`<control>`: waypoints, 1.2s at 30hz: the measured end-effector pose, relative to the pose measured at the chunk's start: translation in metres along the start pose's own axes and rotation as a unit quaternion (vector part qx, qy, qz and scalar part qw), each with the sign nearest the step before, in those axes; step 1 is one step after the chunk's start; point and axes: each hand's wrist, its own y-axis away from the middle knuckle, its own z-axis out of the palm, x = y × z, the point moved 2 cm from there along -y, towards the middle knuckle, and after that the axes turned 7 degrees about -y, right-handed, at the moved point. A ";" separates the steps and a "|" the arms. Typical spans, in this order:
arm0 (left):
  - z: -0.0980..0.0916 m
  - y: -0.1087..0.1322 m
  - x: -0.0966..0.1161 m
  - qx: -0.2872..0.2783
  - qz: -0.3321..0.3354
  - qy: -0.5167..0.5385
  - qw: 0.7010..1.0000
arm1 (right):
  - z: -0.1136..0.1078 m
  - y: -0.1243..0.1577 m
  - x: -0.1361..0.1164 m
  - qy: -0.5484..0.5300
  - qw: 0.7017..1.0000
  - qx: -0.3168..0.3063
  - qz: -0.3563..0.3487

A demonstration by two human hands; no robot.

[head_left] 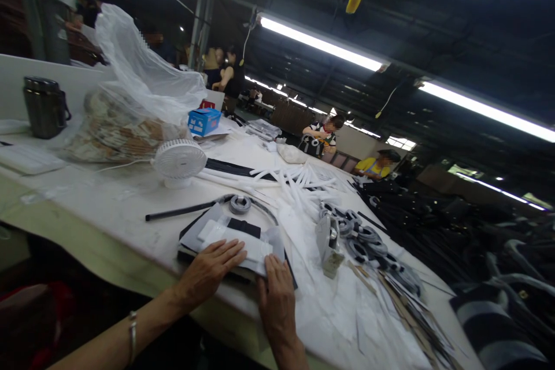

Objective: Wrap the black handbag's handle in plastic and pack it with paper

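My left hand [213, 270] lies with stretched fingers on a white folded sheet [236, 244] that looks like foam or plastic. My right hand [278, 296] rests its fingers on the sheet's right end, the thumb near the front edge. Under the sheet is a flat grey and black piece [196, 238], perhaps a bag panel; its kind is not clear. A small black rectangle [244, 228] lies at the sheet's far side. Just behind sit a coiled grey strip [240, 203] and a long black tube or strip [177, 210].
On the white table [130, 208] stand a small white fan [180, 159], a filled clear plastic bag [130, 121], a dark flask [45, 107] and a blue box [203, 121]. White tubes [303, 182], a tape dispenser [328, 243] and coiled strips [368, 243] lie right. Other people work farther back.
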 end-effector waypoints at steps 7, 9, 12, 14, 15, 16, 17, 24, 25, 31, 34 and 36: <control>0.004 0.002 -0.001 -0.020 0.005 -0.007 1.000 | -0.006 -0.005 -0.003 -0.039 0.999 -0.012 0.028; 0.003 0.001 -0.001 -0.024 0.004 -0.005 1.000 | -0.018 -0.013 -0.002 -0.083 0.994 -0.013 0.067; 0.001 0.001 0.000 -0.030 -0.002 0.000 1.000 | -0.048 -0.026 0.005 -0.141 0.978 0.017 0.153; 0.001 0.000 0.000 -0.038 -0.003 0.002 0.999 | -0.069 -0.032 0.012 -0.163 0.963 0.043 0.209; 0.001 0.000 0.000 -0.041 -0.004 0.003 0.999 | -0.078 -0.033 0.017 -0.171 0.954 0.052 0.239; 0.001 0.000 0.000 -0.044 -0.004 0.004 0.999 | -0.085 -0.034 0.022 -0.178 0.945 0.055 0.270; 0.001 0.000 0.000 -0.045 -0.004 0.006 0.999 | -0.089 -0.033 0.028 -0.184 0.934 0.053 0.300; 0.001 -0.002 0.001 -0.046 -0.017 0.010 0.999 | -0.064 -0.022 0.045 -0.248 0.889 -0.070 0.379; 0.000 -0.002 0.002 -0.050 -0.017 0.010 0.999 | -0.059 -0.021 0.045 -0.255 0.886 -0.088 0.376; -0.012 -0.008 0.004 -0.074 -0.030 0.032 0.996 | -0.052 -0.013 0.068 -0.291 0.851 -0.087 0.430; -0.028 -0.007 -0.008 -0.054 -0.041 0.042 0.997 | -0.053 -0.013 0.092 -0.330 0.813 -0.075 0.473; -0.038 -0.002 -0.030 -0.006 -0.123 0.047 0.991 | -0.050 -0.017 0.105 -0.348 0.799 -0.062 0.486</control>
